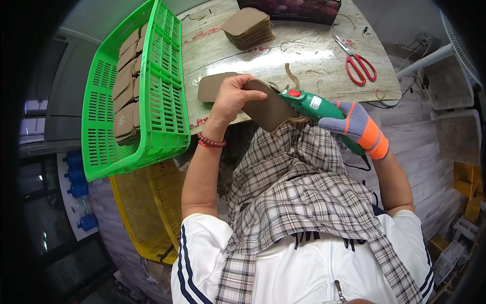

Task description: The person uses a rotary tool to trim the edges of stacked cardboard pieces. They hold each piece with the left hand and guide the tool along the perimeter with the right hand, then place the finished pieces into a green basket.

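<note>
My left hand point(235, 97), bare with a beaded bracelet, pinches a flat brown sheet piece with rounded corners point(269, 112) between thumb and fingers above the table's near edge. In a grey and orange work glove, my right hand point(357, 129) is wrapped round a green handheld electric cutter point(315, 107) with a red button. The cutter's head meets the piece's right edge; its blade is hidden. A thin strip of trimming point(296, 120) hangs along that edge. Left of the held piece, another brown piece point(210, 88) lies flat on the table, partly behind my left hand.
A stack of brown pieces point(248, 31) stands at the back of the table point(217, 50). Red-handled scissors point(359, 66) and scattered trimmings point(292, 76) lie to the right. At left is a green crate point(164, 129) of stacked pieces, above a yellow crate point(136, 218). A dark box point(298, 11) sits behind.
</note>
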A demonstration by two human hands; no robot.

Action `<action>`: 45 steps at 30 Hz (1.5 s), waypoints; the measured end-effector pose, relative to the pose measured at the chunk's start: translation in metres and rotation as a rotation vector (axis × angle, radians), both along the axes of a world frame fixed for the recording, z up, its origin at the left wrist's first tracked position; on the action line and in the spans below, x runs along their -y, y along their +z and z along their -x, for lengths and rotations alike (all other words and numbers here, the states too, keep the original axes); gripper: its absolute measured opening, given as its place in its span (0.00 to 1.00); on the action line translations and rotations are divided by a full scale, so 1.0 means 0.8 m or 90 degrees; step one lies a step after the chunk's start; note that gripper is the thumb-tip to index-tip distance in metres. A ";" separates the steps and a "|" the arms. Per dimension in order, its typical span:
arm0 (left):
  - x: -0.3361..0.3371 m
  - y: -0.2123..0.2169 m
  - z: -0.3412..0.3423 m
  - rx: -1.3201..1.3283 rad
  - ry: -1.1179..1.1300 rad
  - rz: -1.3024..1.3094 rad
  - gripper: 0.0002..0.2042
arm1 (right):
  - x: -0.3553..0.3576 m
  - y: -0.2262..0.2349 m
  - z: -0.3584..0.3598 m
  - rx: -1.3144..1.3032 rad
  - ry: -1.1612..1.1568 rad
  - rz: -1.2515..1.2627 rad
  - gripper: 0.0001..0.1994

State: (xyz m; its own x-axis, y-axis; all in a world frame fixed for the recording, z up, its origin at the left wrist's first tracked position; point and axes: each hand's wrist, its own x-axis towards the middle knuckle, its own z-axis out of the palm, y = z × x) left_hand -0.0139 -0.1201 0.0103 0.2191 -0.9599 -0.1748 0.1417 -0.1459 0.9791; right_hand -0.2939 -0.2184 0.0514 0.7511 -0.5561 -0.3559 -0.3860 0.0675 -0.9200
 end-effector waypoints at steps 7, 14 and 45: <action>0.002 0.007 0.002 0.049 -0.114 -0.063 0.16 | 0.001 0.003 -0.034 0.030 0.021 -0.039 0.20; -0.034 -0.024 -0.109 0.044 0.272 0.048 0.18 | 0.021 -0.020 -0.028 0.082 -0.046 0.014 0.17; 0.130 0.002 -0.009 -0.361 0.423 0.344 0.14 | 0.009 -0.012 -0.018 0.078 -0.211 0.020 0.16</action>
State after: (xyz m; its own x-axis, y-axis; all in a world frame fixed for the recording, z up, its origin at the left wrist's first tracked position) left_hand -0.0064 -0.2245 0.0118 0.7549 -0.6558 0.0018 0.4951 0.5717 0.6543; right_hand -0.2794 -0.2255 0.0421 0.5641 -0.7861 -0.2527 -0.2346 0.1408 -0.9618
